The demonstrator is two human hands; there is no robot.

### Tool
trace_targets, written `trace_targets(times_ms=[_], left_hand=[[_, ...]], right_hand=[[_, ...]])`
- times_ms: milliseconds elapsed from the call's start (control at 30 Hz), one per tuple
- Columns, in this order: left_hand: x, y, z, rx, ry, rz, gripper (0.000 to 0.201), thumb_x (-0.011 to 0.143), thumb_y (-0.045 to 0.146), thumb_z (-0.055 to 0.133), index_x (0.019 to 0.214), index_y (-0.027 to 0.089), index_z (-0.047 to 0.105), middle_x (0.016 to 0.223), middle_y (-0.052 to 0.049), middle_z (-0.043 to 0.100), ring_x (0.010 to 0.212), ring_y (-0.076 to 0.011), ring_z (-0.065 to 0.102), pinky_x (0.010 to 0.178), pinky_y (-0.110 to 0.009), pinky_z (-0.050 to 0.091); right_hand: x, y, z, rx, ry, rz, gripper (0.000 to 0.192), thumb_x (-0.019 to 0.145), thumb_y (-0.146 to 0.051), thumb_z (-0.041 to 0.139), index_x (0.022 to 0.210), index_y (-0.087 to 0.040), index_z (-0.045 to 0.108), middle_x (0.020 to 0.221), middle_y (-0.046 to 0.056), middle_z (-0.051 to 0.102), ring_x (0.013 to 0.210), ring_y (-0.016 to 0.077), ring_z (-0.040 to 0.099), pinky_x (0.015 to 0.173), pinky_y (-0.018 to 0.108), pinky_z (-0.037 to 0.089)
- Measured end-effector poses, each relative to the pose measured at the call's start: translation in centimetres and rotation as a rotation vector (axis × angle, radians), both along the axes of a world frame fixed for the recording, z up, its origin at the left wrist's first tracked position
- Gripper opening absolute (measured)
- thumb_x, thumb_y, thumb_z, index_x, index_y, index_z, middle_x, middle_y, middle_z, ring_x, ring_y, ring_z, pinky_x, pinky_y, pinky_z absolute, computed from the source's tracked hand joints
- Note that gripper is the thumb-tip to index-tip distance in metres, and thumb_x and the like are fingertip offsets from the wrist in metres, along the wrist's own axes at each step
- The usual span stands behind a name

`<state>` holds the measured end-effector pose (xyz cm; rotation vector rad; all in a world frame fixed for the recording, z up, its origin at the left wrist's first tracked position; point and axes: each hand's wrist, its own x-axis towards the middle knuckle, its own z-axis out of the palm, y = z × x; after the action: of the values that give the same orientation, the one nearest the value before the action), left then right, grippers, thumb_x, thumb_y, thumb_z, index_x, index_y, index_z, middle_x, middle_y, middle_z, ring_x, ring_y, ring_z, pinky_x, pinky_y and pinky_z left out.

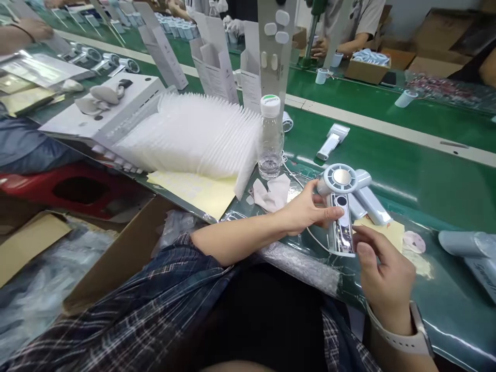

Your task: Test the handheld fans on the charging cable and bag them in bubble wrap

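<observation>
- Presently, the left hand (308, 207) grips the handheld fan (344, 227) at its neck, over the near part of the table (457, 310); the right hand (387, 266), loosely curled with thumb and fingers parted, is beside the handle, contact unclear.
- A slack left grip on the glossy handle could let the fan slip and get scuffed.
- The white cord (317, 242) runs close to the fan's foot and could snag there, tugging the fan sideways.
- Pushing the fan farther out could knock the other fans (372, 204) lying just behind it.
- To the left, the upright bottle (270, 137) and the row of white pouches (194, 134) crowd that side.
</observation>
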<state>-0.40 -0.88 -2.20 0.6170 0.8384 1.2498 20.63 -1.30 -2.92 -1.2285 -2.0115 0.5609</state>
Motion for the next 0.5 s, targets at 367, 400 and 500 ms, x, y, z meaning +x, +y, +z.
trace_targets(times_ms=[367,400,500], left_hand=[[-3.6,-3.5,1.4,0.302,0.536,-0.027,0.096,0.086,0.049,0.083,0.164,0.030,0.028,0.172,-0.021,0.024,0.156,-0.0404,0.040,0.119,-0.060,0.050],[-4.0,-4.0,1.1,0.327,0.667,-0.025,0.085,0.088,0.046,0.080,0.160,0.029,0.038,0.173,-0.018,0.024,0.160,-0.0391,0.032,0.129,-0.062,0.039],[-4.5,-4.8,0.0,0.428,0.867,-0.087,0.052,0.091,0.037,0.073,0.140,0.024,0.061,0.166,-0.017,0.038,0.156,-0.0356,0.040,0.133,-0.059,0.032]], right_hand=[[-1.0,11.3,2.3,0.007,-0.196,-0.078,0.055,0.088,-0.066,0.064,0.115,-0.020,0.077,0.093,0.011,0.076,0.080,0.0317,0.069,0.071,0.042,0.055],[-1.1,14.7,3.3,0.024,-0.261,-0.132,0.051,0.086,-0.061,0.066,0.115,-0.020,0.078,0.095,0.011,0.076,0.086,0.0331,0.069,0.077,0.043,0.055],[-2.9,24.7,5.7,-0.049,-0.425,-0.252,0.037,0.086,-0.039,0.070,0.113,-0.017,0.078,0.099,0.012,0.077,0.100,0.0353,0.069,0.090,0.045,0.053]])
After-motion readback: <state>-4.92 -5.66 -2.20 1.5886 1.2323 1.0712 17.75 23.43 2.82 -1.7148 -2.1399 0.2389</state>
